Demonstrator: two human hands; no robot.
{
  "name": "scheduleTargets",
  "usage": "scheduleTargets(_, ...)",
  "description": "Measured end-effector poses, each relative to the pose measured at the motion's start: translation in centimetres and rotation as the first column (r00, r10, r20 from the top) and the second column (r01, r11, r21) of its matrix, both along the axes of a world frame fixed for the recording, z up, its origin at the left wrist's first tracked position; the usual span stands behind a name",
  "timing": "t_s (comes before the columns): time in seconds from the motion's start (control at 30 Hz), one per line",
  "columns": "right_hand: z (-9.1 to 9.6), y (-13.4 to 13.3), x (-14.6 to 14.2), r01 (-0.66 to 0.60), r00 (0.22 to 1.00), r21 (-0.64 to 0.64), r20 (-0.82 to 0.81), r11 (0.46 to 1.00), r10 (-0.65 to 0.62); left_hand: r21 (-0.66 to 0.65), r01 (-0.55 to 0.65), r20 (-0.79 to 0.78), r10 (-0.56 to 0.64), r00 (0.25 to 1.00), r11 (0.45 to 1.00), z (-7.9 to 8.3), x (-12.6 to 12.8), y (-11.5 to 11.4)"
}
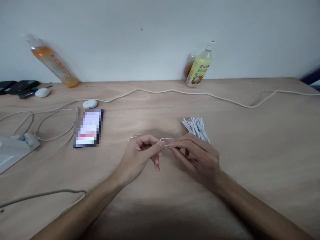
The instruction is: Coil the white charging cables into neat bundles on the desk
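My left hand [140, 156] and my right hand [197, 158] meet over the middle of the wooden table [262, 150]. Both pinch a thin white twist tie [167, 139], thumb and forefinger closed on its ends, so it arches between them. Just behind my right hand lies a coiled bundle of white cable [196, 128], partly hidden by the fingers.
A phone [88, 128] lies left of my hands, with a small white case [90, 104] behind it. A long white cord [190, 92] crosses the table. Two drink bottles [200, 66] [53, 63] lean at the wall. A charger and cables [27, 138] sit far left.
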State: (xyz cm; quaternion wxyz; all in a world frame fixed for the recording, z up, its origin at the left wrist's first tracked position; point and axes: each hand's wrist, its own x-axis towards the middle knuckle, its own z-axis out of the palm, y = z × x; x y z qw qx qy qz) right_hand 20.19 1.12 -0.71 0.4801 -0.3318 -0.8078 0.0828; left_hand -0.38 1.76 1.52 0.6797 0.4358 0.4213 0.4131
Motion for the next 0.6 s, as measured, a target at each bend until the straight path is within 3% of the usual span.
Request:
scheduleTargets(0.17, -0.1, -0.3, -0.8, 0.058, 0.998, 0.087, -0.032, 0.995, -0.055, 0.016, -0.006, 0.009, 0.006, 1.000, 1.000, 0.0, 0.1, -0.1)
scheduleTargets(0.37, -0.1, -0.4, -0.7, 0.079, 0.997, 0.016, -0.016, 0.997, -0.079, 0.008, -0.010, 0.006, 0.010, 1.000, 1.000, 0.0, 0.0, 0.0)
scheduleTargets(0.5, 0.1, -0.2, -0.2, 0.163, 0.981, 0.040, -0.110, 0.986, -0.158, 0.027, -0.012, -0.016, 0.012, 1.000, 1.000, 0.1, -0.1, 0.0)
scheduleTargets(0.6, 0.2, 0.0, 0.1, 0.166, 0.983, 0.045, -0.091, 0.985, -0.161, 0.043, 0.017, -0.046, -0.015, 0.999, 0.999, 0.1, -0.1, 0.0)
